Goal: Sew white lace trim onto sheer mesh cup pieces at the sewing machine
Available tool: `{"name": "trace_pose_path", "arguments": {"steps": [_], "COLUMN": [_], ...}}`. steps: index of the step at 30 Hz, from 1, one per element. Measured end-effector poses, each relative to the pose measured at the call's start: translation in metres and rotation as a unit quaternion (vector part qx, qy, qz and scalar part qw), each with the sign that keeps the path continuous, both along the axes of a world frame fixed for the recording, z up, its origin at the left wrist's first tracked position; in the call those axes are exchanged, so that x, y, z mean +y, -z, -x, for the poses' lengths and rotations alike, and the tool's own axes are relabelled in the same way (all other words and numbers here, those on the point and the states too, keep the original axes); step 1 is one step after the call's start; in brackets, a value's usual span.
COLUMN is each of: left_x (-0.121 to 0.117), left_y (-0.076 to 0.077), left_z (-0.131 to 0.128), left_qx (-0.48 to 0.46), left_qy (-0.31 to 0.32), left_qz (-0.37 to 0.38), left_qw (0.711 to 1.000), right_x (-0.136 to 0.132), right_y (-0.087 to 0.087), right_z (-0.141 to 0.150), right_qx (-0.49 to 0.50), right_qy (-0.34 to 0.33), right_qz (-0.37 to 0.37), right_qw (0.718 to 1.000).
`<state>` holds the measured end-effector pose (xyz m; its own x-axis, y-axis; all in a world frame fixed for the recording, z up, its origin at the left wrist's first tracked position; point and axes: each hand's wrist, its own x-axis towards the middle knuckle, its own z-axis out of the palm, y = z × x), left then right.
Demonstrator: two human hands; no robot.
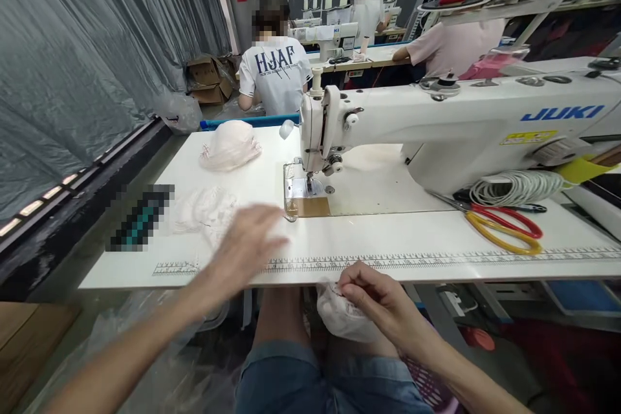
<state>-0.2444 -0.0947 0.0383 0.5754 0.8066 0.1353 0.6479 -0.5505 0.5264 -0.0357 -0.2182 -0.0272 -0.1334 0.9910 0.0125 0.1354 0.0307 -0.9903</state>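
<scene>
My left hand (250,239) is over the front of the white table, blurred by motion. Its fingers look stretched out, with nothing visible in them. Just behind it lies a crumpled pale fabric piece (206,210); whether the hand touches it I cannot tell. My right hand (376,294) pinches a gathered, sheer white fabric piece (347,317) between thumb and fingers. That piece hangs over my lap, just below the table's front edge. Beyond both hands stands a white sewing machine (378,119), its presser foot (310,182) above the metal needle plate.
A pale pink gathered fabric piece (231,144) rests at the table's back left. Scissors with red and yellow handles (504,228) lie at right beside a coiled pale cord (514,189). A printed ruler (388,264) runs along the front edge. Several people sit at machines farther back.
</scene>
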Motion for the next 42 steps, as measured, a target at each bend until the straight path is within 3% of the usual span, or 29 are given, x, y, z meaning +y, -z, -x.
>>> {"name": "trace_pose_path", "arguments": {"steps": [2,4,10,12,17,22,26,28,30,33,36,42], "left_x": [-0.035,-0.059,-0.08,-0.083,-0.091,-0.096,-0.101,-0.102,-0.101,-0.099,-0.097,-0.099], "left_y": [0.016,0.031,0.056,0.06,0.072,0.076,0.076,0.077,0.079,0.083,0.087,0.089], "left_z": [-0.02,-0.033,-0.037,-0.035,-0.037,-0.04,-0.038,-0.037,-0.036,-0.035,-0.035,-0.037], "left_qx": [-0.047,-0.107,-0.158,-0.159,-0.173,-0.185,-0.165,-0.159,-0.162,-0.17,-0.169,-0.166], "left_qy": [0.12,0.145,0.035,0.015,-0.019,-0.011,-0.003,0.005,0.007,-0.013,-0.032,-0.039], "left_qz": [0.226,0.37,0.489,0.527,0.559,0.561,0.521,0.51,0.53,0.578,0.587,0.6], "left_qw": [0.966,0.912,0.857,0.835,0.811,0.807,0.838,0.846,0.832,0.798,0.791,0.782], "right_x": [-0.002,-0.005,-0.019,-0.026,-0.045,-0.053,-0.052,-0.052,-0.053,-0.055,-0.057,-0.059], "right_y": [-0.003,-0.006,-0.004,-0.001,0.005,0.012,0.018,0.021,0.024,0.029,0.032,0.037], "right_z": [-0.001,-0.003,-0.012,-0.016,-0.019,-0.009,-0.002,0.0,0.001,-0.002,-0.006,-0.006], "right_qx": [-0.033,-0.061,-0.13,-0.155,-0.259,-0.341,-0.355,-0.351,-0.31,-0.152,-0.055,-0.173], "right_qy": [-0.015,-0.023,0.004,0.019,-0.013,-0.028,-0.026,-0.032,-0.038,-0.005,0.039,-0.04], "right_qz": [-0.017,-0.031,-0.035,-0.073,-0.214,-0.229,-0.229,-0.222,-0.197,-0.095,-0.02,-0.127], "right_qw": [0.999,0.997,0.991,0.985,0.942,0.911,0.906,0.909,0.929,0.984,0.998,0.976]}}
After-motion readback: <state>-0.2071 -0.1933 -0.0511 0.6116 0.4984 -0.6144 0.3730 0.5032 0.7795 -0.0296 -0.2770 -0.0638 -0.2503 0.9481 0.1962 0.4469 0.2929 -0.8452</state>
